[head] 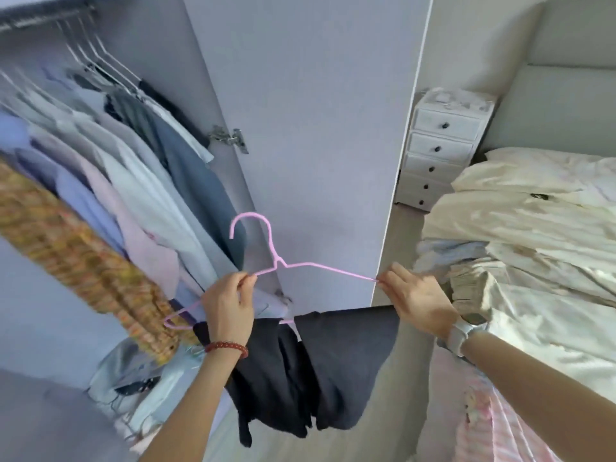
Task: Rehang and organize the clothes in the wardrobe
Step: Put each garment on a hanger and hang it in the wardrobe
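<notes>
The left hand pinches the pink wire hanger at its left shoulder; the right hand pinches the right tip. Dark trousers drape between and below both hands. Level the hanger before hooking it on the rail.

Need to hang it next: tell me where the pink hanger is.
Head view, centre: the pink hanger is held between left hand and right hand, before the wardrobe door, dark garment draped over it.

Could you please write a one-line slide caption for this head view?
Both hands, left hand and right hand, hold a pink hanger carrying a dark garment before the open wardrobe.
</notes>
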Demonstrator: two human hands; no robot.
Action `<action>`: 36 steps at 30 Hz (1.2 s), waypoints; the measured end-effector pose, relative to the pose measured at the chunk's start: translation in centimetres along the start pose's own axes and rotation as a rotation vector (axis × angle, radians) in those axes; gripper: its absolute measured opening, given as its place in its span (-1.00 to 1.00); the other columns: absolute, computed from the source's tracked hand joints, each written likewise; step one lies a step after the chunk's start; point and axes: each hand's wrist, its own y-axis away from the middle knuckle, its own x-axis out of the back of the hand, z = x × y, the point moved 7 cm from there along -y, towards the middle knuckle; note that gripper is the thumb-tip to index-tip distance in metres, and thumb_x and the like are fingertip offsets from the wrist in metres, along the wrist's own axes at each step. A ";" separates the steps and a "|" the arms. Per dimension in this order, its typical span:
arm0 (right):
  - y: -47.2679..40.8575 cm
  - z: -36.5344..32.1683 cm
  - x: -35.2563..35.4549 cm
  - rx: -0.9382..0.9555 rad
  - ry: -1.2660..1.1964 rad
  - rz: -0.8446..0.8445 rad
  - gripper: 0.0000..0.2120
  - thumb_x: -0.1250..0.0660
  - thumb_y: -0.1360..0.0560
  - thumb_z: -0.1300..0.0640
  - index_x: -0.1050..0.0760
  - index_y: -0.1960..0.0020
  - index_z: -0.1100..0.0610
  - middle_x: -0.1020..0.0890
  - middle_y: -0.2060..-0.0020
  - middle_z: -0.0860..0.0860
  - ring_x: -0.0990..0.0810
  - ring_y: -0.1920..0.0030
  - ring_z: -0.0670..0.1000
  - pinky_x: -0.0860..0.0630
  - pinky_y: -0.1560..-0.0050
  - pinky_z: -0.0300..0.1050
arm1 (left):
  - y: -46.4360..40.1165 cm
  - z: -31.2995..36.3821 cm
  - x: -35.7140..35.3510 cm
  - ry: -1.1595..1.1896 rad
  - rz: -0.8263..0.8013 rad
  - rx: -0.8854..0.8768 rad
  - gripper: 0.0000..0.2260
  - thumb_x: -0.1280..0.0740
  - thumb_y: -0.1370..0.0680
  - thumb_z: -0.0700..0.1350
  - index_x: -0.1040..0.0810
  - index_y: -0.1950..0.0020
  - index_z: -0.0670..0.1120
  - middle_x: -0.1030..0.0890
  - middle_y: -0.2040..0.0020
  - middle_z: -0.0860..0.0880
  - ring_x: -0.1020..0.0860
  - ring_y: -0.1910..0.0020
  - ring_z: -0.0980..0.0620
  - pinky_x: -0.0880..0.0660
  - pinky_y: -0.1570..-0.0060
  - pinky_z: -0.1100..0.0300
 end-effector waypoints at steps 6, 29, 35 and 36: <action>-4.9 -11.0 -4.6 0.211 -0.231 -0.134 -0.87 -0.11 -0.52 0.03 -0.39 0.01 0.03 -0.53 0.46 -0.07 -0.49 0.49 -0.01 -0.30 0.55 -0.28 | 2.4 -9.0 8.3 -0.099 0.178 0.123 -0.66 -0.13 -0.54 -0.06 -0.57 0.16 -0.27 -0.58 0.25 -0.22 -0.46 0.21 -0.16 -0.33 0.14 0.06; -31.4 -36.7 -10.5 0.144 -0.764 -0.118 -0.76 -0.14 -0.58 0.09 -0.54 -0.06 0.16 -0.64 0.23 0.11 -0.57 0.17 0.14 -0.26 0.29 -0.17 | -5.7 -9.7 35.8 -0.782 0.702 0.162 -0.57 -0.17 -0.49 -0.14 -0.32 -0.37 -0.10 -0.28 -0.39 -0.26 -0.19 -0.39 -0.27 -0.18 -0.31 -0.20; -39.0 -40.5 -12.1 0.033 -0.920 -0.094 -0.77 -0.13 -0.58 0.13 -0.52 -0.03 0.21 -0.60 0.28 0.15 -0.54 0.25 0.12 -0.28 0.31 -0.16 | -13.3 -8.9 38.6 -1.140 0.640 0.189 -0.39 -0.21 -0.44 -0.13 -0.15 -0.48 -0.05 -0.11 -0.49 -0.25 -0.05 -0.46 -0.31 0.00 -0.35 -0.28; -40.2 -40.9 -12.3 0.014 -0.929 -0.082 -0.76 -0.12 -0.58 0.13 -0.52 -0.04 0.22 -0.62 0.26 0.16 -0.56 0.22 0.16 -0.28 0.31 -0.16 | -14.2 -9.5 38.9 -1.171 0.625 0.203 -0.37 -0.24 -0.44 -0.14 -0.13 -0.49 -0.04 -0.11 -0.49 -0.25 -0.04 -0.46 -0.32 0.00 -0.35 -0.30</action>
